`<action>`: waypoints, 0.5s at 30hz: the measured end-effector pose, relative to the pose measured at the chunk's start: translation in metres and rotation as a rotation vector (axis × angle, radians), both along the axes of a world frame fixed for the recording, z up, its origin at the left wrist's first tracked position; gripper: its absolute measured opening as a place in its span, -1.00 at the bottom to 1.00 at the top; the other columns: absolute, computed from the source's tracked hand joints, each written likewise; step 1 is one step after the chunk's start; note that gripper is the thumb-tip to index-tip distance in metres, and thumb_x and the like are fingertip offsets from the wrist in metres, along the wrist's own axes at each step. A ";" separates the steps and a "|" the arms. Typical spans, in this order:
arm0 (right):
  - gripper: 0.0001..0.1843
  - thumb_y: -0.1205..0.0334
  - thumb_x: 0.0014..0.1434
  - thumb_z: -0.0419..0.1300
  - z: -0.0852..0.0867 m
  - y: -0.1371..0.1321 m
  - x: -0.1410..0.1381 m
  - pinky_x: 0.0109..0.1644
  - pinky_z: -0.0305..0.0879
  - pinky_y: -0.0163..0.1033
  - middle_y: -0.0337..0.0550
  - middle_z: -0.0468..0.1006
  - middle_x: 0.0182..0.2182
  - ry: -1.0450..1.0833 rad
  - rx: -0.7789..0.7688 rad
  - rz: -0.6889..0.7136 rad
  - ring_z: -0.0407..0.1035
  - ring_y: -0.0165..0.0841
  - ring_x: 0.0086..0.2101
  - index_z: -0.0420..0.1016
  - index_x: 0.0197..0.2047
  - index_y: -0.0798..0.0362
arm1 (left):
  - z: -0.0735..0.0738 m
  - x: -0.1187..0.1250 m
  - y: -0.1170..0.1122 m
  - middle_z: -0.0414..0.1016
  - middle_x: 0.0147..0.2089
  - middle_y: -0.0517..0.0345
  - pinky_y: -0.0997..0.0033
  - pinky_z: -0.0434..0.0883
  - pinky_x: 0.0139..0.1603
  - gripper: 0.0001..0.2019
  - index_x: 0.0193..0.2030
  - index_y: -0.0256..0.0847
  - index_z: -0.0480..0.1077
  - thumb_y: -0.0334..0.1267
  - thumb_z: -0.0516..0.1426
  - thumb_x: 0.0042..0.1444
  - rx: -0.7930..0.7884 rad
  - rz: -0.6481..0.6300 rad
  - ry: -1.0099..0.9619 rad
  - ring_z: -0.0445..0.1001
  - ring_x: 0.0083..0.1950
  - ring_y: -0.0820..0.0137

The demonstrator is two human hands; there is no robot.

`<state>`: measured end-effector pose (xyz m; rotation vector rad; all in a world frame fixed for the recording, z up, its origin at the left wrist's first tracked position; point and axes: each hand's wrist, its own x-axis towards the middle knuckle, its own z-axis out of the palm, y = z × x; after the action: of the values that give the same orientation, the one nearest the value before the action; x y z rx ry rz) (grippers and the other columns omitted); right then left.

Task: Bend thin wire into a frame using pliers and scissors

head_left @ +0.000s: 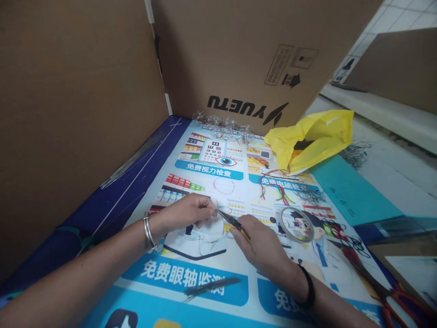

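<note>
My left hand (186, 213), a silver bangle on its wrist, pinches a thin wire loop (213, 223) over a printed poster (205, 173) that covers the table. My right hand (262, 243), with a black band at the wrist, grips small pliers (229, 218) whose tips meet the wire right at my left fingertips. Both hands are closed. The wire is very fine and hard to follow.
Cardboard walls stand at left and back. A yellow plastic bag (310, 136), coloured wires (276, 184), a tape roll (297, 224), red-handled scissors (385, 291), a bundle of metal pins (210, 287) and a pile of clear bits (221, 123) lie around. A teal sheet (351, 191) lies at right.
</note>
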<state>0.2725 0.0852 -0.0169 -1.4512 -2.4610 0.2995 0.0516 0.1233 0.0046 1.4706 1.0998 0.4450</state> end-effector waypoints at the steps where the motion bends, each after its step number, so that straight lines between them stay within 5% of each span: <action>1: -0.78 0.10 0.23 -0.06 0.001 0.000 0.000 -0.42 0.13 -0.32 -0.17 0.42 -0.41 0.015 -0.006 0.000 0.32 -0.34 -0.40 0.28 -0.30 0.05 | 0.000 0.001 0.000 0.25 -0.62 0.32 0.55 0.12 -0.56 -0.82 -0.38 -0.25 0.36 -0.17 0.06 0.07 -0.003 0.014 -0.008 0.18 -0.59 0.55; 11: -0.79 0.11 0.23 -0.04 -0.002 0.002 0.001 -0.35 0.18 -0.28 -0.13 0.41 -0.36 0.034 0.012 0.034 0.31 -0.31 -0.35 0.29 -0.26 0.06 | -0.002 0.004 0.000 0.28 -0.54 0.29 0.58 0.09 -0.57 -0.88 -0.43 -0.30 0.35 -0.28 0.11 0.00 -0.145 0.084 -0.220 0.14 -0.58 0.61; 15: -0.78 0.11 0.21 0.00 0.001 0.006 0.005 -0.31 0.17 -0.24 -0.08 0.40 -0.35 -0.052 0.146 0.090 0.28 -0.27 -0.32 0.33 -0.26 0.08 | -0.002 0.001 0.001 0.23 -0.59 0.31 0.58 0.05 -0.57 -0.89 -0.44 -0.30 0.34 -0.28 0.09 0.01 -0.166 0.045 -0.226 0.12 -0.59 0.60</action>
<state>0.2778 0.0910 -0.0160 -1.3078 -2.5350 0.0975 0.0528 0.1242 0.0027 1.2200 0.9664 0.5252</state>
